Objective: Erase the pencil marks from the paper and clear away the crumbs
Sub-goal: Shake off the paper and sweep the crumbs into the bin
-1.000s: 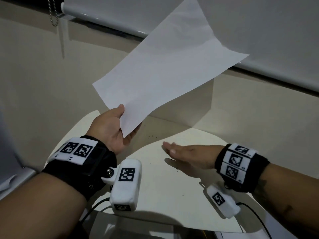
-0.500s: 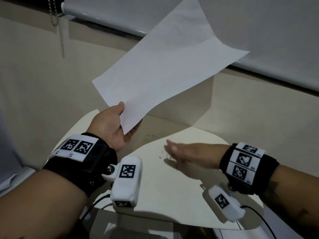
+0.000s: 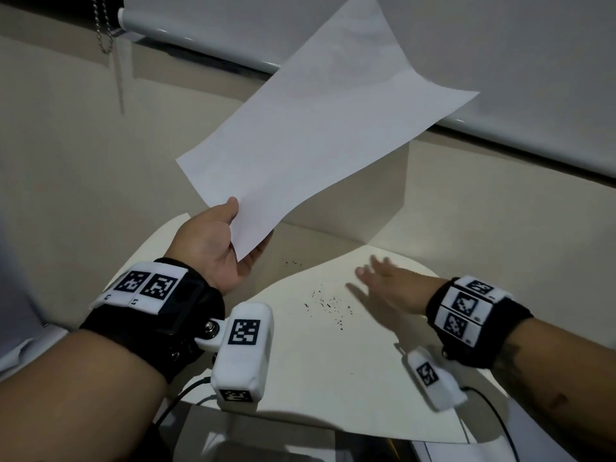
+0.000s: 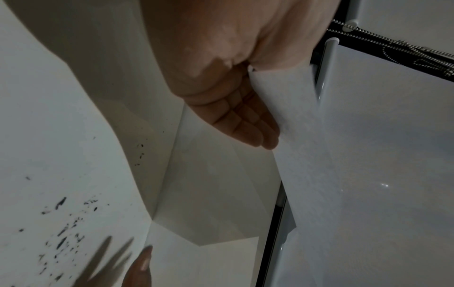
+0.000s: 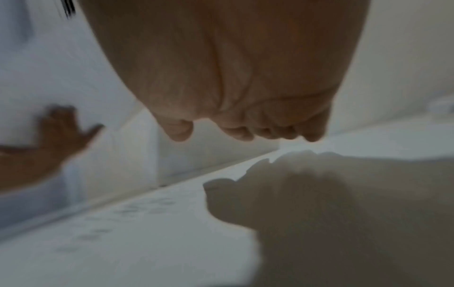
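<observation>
My left hand [image 3: 230,241] holds a white sheet of paper [image 3: 320,141] by its near corner, lifted off the table and tilted up toward the wall; the left wrist view shows fingers [image 4: 248,124] under the paper [image 4: 343,155] and the thumb on top. Dark eraser crumbs [image 3: 328,305] lie scattered on the round white table [image 3: 300,378], with a few more [image 3: 292,262] nearer the wall. My right hand [image 3: 376,273] is flat with straight fingers, blurred, low over the table just right of the crumbs. The crumbs [image 4: 61,238] also show in the left wrist view.
The table stands against a beige wall [image 3: 66,161]. A white roller blind [image 3: 516,61] with a bead chain [image 3: 103,28] hangs above. Cables [image 3: 493,415] run off the wrist cameras at the table's near edge.
My right hand has swept right and back across the table, uncovering a scatter of crumbs to its left. The left hand and paper have barely moved.
</observation>
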A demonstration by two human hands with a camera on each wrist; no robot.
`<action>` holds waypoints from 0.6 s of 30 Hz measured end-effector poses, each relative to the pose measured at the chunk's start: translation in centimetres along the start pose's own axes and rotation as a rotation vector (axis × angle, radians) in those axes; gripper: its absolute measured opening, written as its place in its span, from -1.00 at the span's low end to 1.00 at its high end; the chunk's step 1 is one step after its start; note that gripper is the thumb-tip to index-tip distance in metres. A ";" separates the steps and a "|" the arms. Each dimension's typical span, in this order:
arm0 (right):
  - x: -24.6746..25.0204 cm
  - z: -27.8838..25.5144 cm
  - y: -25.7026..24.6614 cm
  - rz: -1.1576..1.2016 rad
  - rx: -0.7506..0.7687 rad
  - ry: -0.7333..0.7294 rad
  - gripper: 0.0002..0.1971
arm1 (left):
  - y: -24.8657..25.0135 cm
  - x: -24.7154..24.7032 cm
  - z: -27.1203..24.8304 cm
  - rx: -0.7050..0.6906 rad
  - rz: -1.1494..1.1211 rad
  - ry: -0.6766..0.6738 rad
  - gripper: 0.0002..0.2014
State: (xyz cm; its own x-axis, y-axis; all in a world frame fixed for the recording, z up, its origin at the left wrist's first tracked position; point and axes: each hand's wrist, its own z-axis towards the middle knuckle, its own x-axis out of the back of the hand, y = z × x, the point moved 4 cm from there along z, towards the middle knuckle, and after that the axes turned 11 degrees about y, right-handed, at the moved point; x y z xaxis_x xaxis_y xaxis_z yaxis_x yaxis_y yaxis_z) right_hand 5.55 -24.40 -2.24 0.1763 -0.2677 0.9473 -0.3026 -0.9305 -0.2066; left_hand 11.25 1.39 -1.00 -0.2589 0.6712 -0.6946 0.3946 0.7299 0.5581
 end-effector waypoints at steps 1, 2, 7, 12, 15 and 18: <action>0.4 1.3 1.6 -0.075 -0.119 0.075 -0.16 | -0.1 0.0 0.0 0.002 0.003 -0.001 -0.77; 0.6 2.4 3.3 -0.132 -0.234 0.105 -0.03 | -0.1 0.1 0.0 0.000 0.005 -0.001 -0.76; -0.4 3.0 2.3 -0.029 -0.119 -0.039 -0.23 | -0.2 0.0 0.0 0.016 -0.011 0.002 -0.74; 0.5 1.1 -1.1 0.869 -0.031 -0.016 -0.53 | -0.3 -0.1 0.0 0.005 -0.007 0.013 -0.79; 3.3 2.9 1.9 1.260 -0.274 0.393 -0.84 | -0.3 0.0 0.1 0.013 -0.011 0.011 -0.77; 3.7 4.8 5.9 1.620 -0.481 0.552 -0.76 | -0.1 0.0 0.1 0.017 -0.016 0.007 -0.77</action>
State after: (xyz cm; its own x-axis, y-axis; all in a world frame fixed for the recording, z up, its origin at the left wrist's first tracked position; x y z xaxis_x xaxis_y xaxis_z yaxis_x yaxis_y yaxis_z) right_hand 8.93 -32.05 -1.11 -0.8226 -0.5541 -0.1275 -0.0764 0.3299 -0.9409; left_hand 11.27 1.33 -1.09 -0.2717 0.6603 -0.7001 0.4052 0.7383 0.5392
